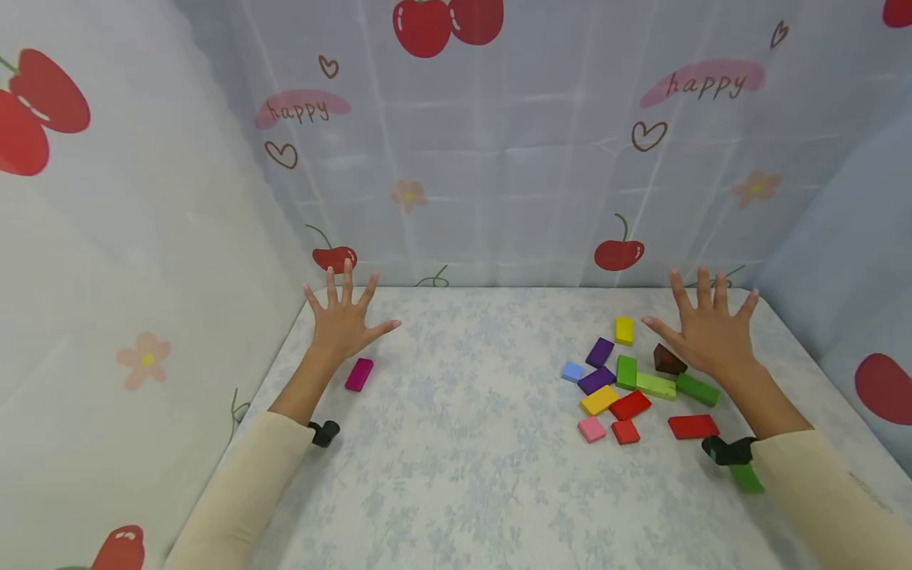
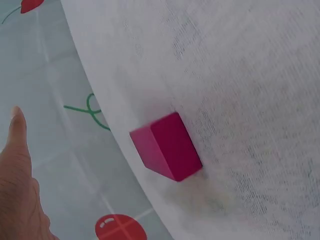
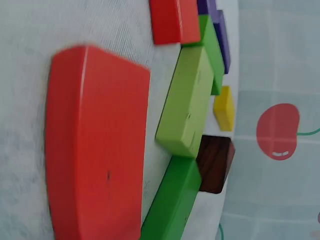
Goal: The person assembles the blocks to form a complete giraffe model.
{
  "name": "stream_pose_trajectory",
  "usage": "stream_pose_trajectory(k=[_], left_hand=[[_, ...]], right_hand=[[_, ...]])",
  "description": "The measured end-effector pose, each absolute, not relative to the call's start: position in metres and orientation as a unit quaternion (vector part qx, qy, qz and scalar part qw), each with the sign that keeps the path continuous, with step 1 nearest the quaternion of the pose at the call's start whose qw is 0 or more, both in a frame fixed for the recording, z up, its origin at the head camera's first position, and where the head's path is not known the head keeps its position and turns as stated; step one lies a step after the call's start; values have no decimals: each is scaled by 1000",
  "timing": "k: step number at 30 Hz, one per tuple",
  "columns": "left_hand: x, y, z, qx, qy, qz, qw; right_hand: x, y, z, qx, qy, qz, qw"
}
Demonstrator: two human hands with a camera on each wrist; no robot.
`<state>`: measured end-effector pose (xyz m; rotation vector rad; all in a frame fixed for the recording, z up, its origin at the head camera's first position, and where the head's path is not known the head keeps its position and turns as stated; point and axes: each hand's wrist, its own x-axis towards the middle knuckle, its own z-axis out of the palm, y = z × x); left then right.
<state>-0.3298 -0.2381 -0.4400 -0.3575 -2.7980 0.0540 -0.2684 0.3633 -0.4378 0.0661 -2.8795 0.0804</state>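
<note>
My left hand (image 1: 340, 326) is spread wide over the far left of the table, fingers straight and holding nothing. Just below its thumb side lies a magenta block (image 1: 359, 374), large in the left wrist view. At the far right my right hand (image 1: 715, 336) is spread too, nothing in its grasp. Nearest to it sits a dark brown wooden block (image 1: 669, 359), beside a dark green block (image 1: 697, 389) and a light green block (image 1: 656, 385). A red block (image 3: 107, 150) fills much of the right wrist view. Another green block (image 1: 746, 478) is partly hidden under the right forearm.
Left of the right hand, several more blocks lie loosely grouped: purple (image 1: 600, 352), yellow (image 1: 624, 331), blue (image 1: 572, 371), pink (image 1: 591, 430) and small red (image 1: 625, 432). The pale patterned table (image 1: 456, 459) ends at a cherry-printed curtain (image 1: 499, 174) behind and at both sides.
</note>
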Motion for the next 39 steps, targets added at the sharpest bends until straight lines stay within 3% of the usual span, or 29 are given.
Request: stream_pose_trajectory(k=[7,21,31,39], left_hand=[[-304,-202,-432,-157,-976,15,152],[-236,-105,-439,-307,-938,15,158],[-209,-44,-449,-386,-918,6,91],[-208,9,-462,-404,-907,-108,44]], right_hand=[[-242,353,-428,31,-990,72,120],[-174,340,-424,87,-980,140,107],[-157,331,-434,95,-976,190,46],[-161,327,-455,132,-973,186,42]])
